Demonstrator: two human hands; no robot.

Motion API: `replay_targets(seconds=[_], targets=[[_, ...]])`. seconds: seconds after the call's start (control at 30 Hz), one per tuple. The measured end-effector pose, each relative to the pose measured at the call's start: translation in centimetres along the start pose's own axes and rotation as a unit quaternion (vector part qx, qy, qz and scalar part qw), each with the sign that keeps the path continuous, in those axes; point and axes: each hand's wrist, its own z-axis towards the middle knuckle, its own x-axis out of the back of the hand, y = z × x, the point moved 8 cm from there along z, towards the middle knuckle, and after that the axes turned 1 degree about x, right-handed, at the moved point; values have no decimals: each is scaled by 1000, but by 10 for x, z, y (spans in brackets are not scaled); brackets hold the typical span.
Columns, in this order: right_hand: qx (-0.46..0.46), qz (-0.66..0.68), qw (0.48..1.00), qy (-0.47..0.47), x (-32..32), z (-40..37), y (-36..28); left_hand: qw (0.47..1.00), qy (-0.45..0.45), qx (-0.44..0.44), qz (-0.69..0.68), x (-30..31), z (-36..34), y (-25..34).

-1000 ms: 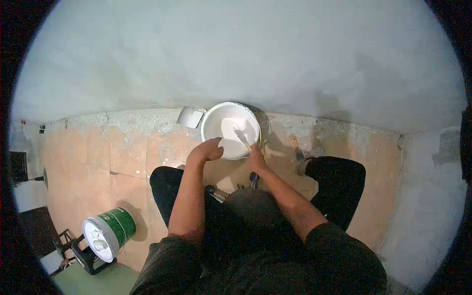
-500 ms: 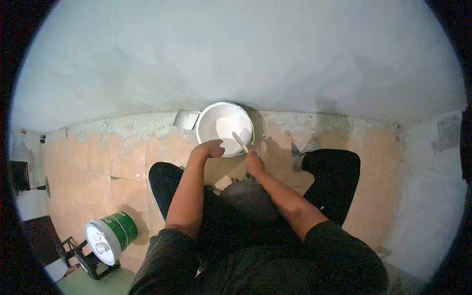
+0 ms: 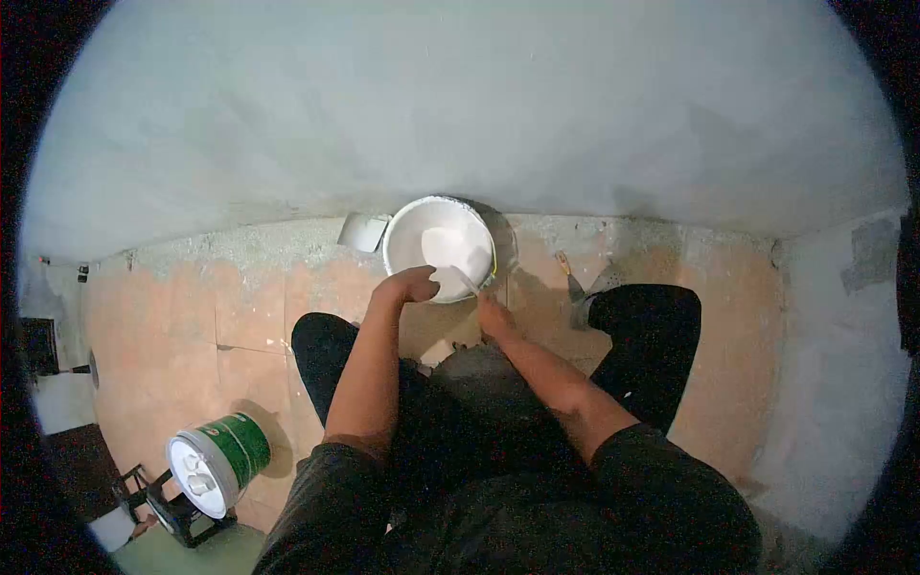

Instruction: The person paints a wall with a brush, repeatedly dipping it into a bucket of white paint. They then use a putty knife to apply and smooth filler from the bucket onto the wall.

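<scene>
A white bucket with pale material inside stands against the base of the wall. My right hand is closed around the handle of a tool, whose blade reaches over the bucket's near right rim. My left hand is at the near left rim, its fingers bent toward the inside; whether they hold anything is too small to tell. A flat metal plate lies just left of the bucket.
A scraper lies on the floor right of the bucket, near my right knee. At the lower left stands a green and white bucket beside a black frame. The wall rises directly behind the white bucket.
The tool in my right hand has shifted slightly left, its blade now lower and nearer my left hand. My left hand has moved slightly toward me in its outline, staying by the rim.
</scene>
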Motion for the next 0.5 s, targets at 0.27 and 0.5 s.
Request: replay_targets(seconds=[0.27, 0.5], targets=[[-67, -36, 997, -28, -8, 3, 16, 999, 28, -7, 25, 2, 3, -2], [-84, -28, 991, -105, -9, 1, 16, 997, 50, -36, 40, 1, 11, -6]])
